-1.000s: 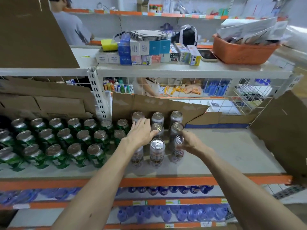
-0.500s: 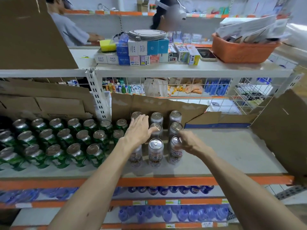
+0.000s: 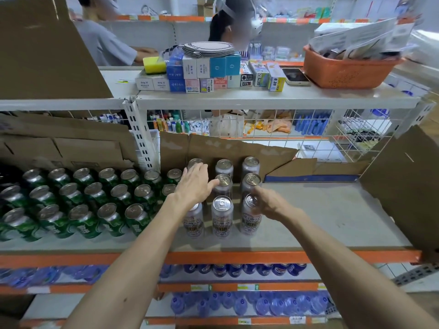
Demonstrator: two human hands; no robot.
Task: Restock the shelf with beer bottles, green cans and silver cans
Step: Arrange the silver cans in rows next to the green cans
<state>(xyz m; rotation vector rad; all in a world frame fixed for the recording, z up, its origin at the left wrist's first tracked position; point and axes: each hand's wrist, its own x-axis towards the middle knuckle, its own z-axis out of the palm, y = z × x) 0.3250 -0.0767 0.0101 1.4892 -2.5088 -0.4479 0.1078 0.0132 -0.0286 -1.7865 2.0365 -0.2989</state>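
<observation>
The head camera looks down on a grey shelf (image 3: pixel 332 214) with an orange front edge. Near its middle stand the silver cans (image 3: pixel 222 219) in a block, three rows deep and three across, all upright. To the left of this block the green cans (image 3: pixel 95 203) fill the shelf in rows, close together. Brown cardboard (image 3: pixel 232 148) leans behind both groups.

The left hand (image 3: pixel 193 185) lies over the left column of the silver cans, palm down. Its fingers (image 3: pixel 202 172) are straight and held close together, not curled round anything. One fingertip touches the rim of the middle can (image 3: pixel 224 180) in the second row (the can under the palm is mostly hidden).

The right hand (image 3: pixel 273 205) is at the right side of the block. Its fingers are bent round the upper part of the front right can (image 3: pixel 249 222) and hold it near the top, while the can stands on the shelf. How the thumb lies cannot be told.

On the lower shelves are blue bottles (image 3: pixel 249 305). On the shelf above are small boxes (image 3: pixel 209 74) and an orange basket (image 3: pixel 344 72).
</observation>
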